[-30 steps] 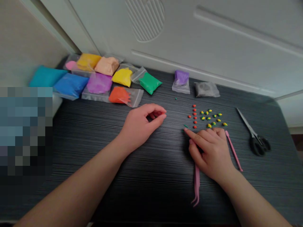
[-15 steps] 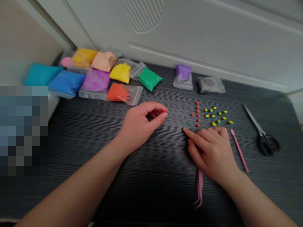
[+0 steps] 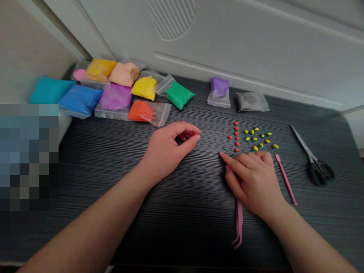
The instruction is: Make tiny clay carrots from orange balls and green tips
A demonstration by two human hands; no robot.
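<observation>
My left hand point(image 3: 172, 148) is closed in a pinch, with a small piece of red clay point(image 3: 196, 134) showing between thumb and index fingertip. Over on the right, my right hand point(image 3: 253, 178) rests palm down, its index finger stretched to the table and the other fingers loosely bent. Just beyond that fingertip lies a thin green clay strip point(image 3: 225, 149). Pink tweezers point(image 3: 239, 223) lie partly under the right hand, bent tips toward me. Small red clay pieces point(image 3: 237, 133) form a column above it, beside several yellow-and-green clay pieces point(image 3: 254, 139).
Bags of coloured clay, including orange-red point(image 3: 140, 111), green point(image 3: 179, 94) and purple point(image 3: 219, 87), line the back. A grey bag point(image 3: 251, 101) lies farther right. A pink clay tool point(image 3: 286, 180) and black-handled scissors point(image 3: 315, 167) lie right of my hand. A green speck point(image 3: 212, 114) sits mid-table.
The view has shifted very slightly. Both hands keep the same pose, and nothing has been picked up or put down.
</observation>
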